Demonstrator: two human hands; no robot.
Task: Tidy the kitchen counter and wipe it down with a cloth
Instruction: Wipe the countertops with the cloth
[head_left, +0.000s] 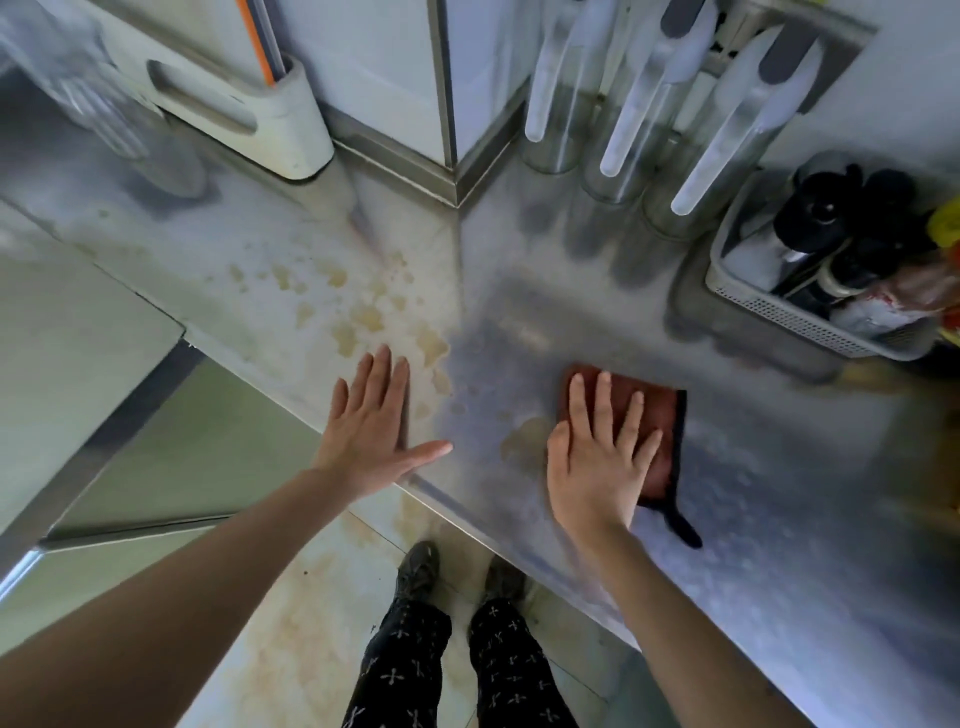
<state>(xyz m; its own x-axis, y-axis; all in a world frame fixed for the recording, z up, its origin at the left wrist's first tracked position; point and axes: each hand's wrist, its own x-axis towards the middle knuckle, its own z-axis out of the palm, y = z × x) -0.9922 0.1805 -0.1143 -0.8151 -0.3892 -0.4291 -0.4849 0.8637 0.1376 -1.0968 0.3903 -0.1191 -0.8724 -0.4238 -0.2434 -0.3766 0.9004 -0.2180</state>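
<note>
A steel counter (545, 291) carries brownish stains (369, 317) across its middle and a smaller stain just left of my right hand. My right hand (597, 457) lies flat, fingers spread, pressing on a folded red-brown cloth (660, 410) with a dark edge and hanging loop, near the counter's front edge. My left hand (374, 421) rests flat and open on the bare counter at the front edge, just below the stains and apart from the cloth.
Three clear jars (623, 156) with pale spoons stand at the back. A perforated grey basket (810, 312) of bottles sits at the right. A white board holder (280, 124) stands at the back left beside clear glassware (93, 93). A wall corner post (447, 104) juts forward.
</note>
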